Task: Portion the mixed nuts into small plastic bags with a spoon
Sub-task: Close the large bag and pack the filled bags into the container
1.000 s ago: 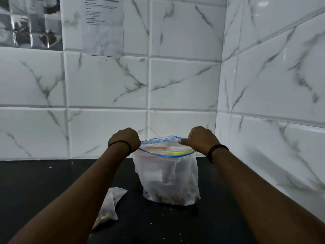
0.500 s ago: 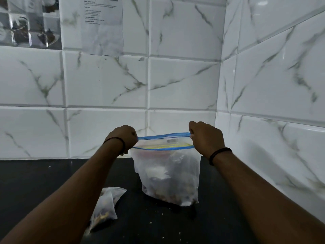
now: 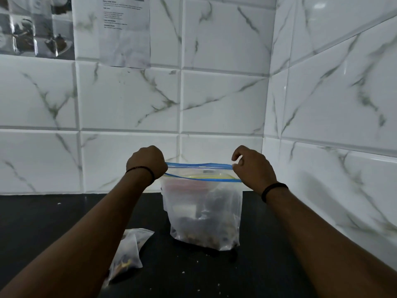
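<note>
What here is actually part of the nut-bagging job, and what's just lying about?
Part of the job:
- large zip bag of nuts, its blue top held by the left hand and right hand
- small filled bag lying on the counter

Just there:
- paper sheet on the wall
- crumbs on the dark counter

Both forearms are bare with no sleeves showing, and each wrist carries a thin dark band: one just behind the left hand (image 3: 147, 161), looking like a beaded cord, and a slightly thicker one behind the right hand (image 3: 254, 168).
</note>
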`<state>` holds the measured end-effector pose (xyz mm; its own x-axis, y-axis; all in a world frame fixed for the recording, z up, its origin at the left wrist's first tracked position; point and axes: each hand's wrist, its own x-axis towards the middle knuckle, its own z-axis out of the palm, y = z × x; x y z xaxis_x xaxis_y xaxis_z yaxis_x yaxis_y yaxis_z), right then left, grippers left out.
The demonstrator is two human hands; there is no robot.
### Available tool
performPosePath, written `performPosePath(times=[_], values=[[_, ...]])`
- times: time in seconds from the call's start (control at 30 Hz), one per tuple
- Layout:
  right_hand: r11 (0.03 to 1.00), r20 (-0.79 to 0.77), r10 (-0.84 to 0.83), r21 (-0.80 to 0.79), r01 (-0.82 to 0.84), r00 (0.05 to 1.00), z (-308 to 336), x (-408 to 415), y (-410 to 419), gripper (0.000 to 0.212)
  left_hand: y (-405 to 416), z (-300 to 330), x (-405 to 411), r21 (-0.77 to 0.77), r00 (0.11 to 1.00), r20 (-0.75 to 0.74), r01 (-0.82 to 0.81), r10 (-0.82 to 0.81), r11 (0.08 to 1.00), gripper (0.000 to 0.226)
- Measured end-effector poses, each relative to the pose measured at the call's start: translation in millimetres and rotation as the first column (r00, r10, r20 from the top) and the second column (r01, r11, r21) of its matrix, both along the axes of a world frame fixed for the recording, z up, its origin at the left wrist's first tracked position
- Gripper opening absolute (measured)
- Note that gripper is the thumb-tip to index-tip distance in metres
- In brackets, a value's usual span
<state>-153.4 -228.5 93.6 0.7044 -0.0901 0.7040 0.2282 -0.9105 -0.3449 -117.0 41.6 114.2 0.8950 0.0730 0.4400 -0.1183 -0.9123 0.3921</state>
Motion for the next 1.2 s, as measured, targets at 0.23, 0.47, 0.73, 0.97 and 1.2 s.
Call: performPosePath(times=[0.23,0.47,0.73,0.97,1.2], values=[[0.924,-0.125,0.252,-0.262,-0.277,0.96,-10.6,-12.6,-14.2,0.056,3.9,6.7,-1.9,-0.388,0.995,-0.071,0.037,-0.07,0.921,0.022],[0.936,0.064,0.29,-0.227,-0.269,0.955,-11.4,-6.3,-16.9,0.032,8.1,-0.3,4.3,-0.431,1.0,0.01,-0.019,0.026,0.902,0.019],[0.959,-0.194,0.274,-0.016,-0.283,0.942,-8.0,-7.9,-11.8,0.045,15.0,4.7,1.2,-0.221,0.978,0.05,-0.186,0.201,0.958,0.014],[0.816,-0.053,0.447,0.432,-0.383,0.893,-6.2,-10.8,-14.6,0.019,22.7,-7.6,14.8,-0.695,0.919,0.264,0.391,-0.292,0.603,0.038],[0.677,-0.011,0.501,0.628,-0.383,0.866,-7.7,-6.9,-7.7,0.028,9.4,-6.8,7.0,-0.331,0.903,0.34,0.377,-0.264,0.865,0.038]])
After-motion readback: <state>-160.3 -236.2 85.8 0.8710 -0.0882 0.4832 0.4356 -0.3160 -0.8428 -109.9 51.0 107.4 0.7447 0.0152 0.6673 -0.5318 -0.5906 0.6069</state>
